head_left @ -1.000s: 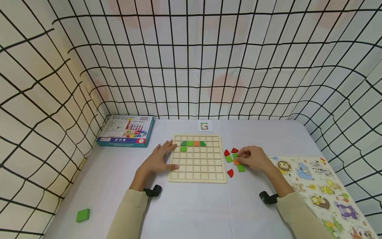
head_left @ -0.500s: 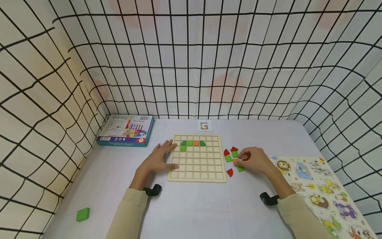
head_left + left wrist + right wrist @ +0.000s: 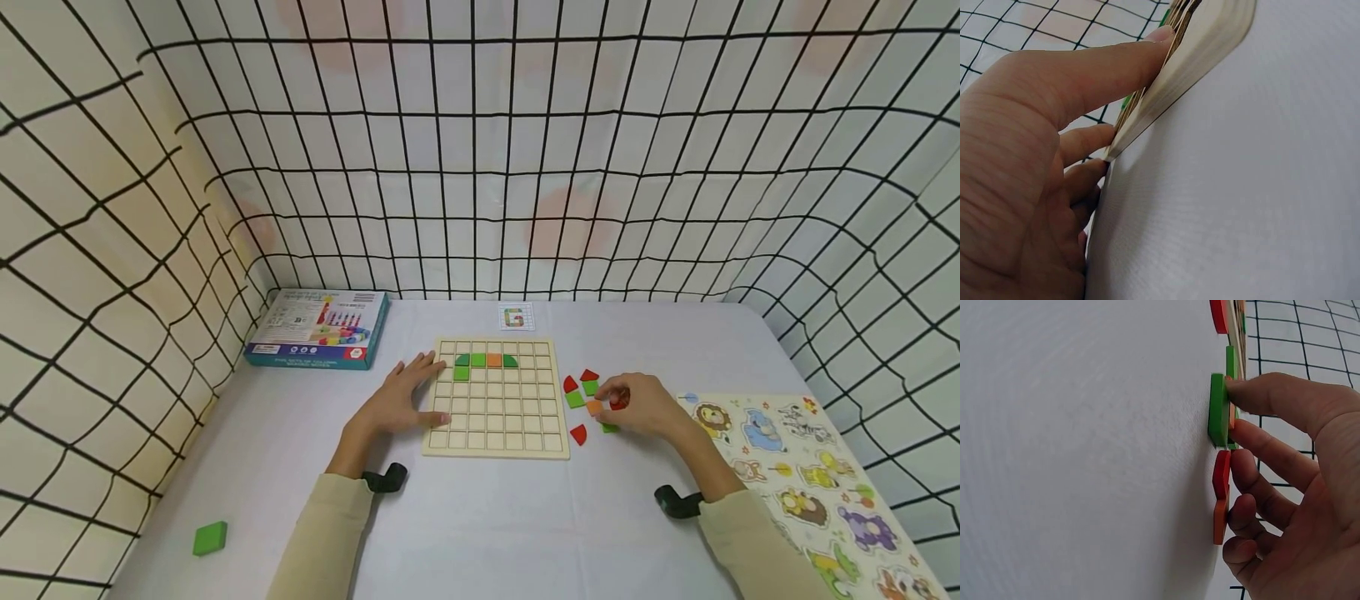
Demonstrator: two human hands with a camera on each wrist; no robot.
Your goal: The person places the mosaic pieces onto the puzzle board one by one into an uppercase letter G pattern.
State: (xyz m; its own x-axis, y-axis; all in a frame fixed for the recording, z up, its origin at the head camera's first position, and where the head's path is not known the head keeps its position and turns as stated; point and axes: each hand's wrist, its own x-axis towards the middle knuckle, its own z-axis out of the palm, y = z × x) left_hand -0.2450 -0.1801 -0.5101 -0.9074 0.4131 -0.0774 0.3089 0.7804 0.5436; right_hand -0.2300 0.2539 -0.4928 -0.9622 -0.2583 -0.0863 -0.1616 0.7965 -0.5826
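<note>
A wooden grid board [image 3: 495,417] lies in the middle of the head view. Green and orange tiles fill several cells near its top. My left hand [image 3: 401,400] rests at the board's left edge, fingers spread, the thumb lying over the rim, as the left wrist view also shows. To the right, my right hand [image 3: 641,406] pinches an orange square tile [image 3: 593,407] between thumb and index finger. A green tile [image 3: 1217,411] lies close in front of it in the right wrist view. Red quarter-round tiles [image 3: 578,434] and green squares [image 3: 574,399] lie around.
A small pattern card [image 3: 515,317] showing a G lies behind the board. At left stand a boxed set [image 3: 318,329] and, nearer, a lone green block [image 3: 210,538]. An animal sticker sheet [image 3: 813,475] covers the right side. Black netting surrounds the table's back and sides.
The right hand has shifted slightly, its thumb and index finger now at the orange tile's edges, leaving more of that tile visible. The left hand stays put on the board.
</note>
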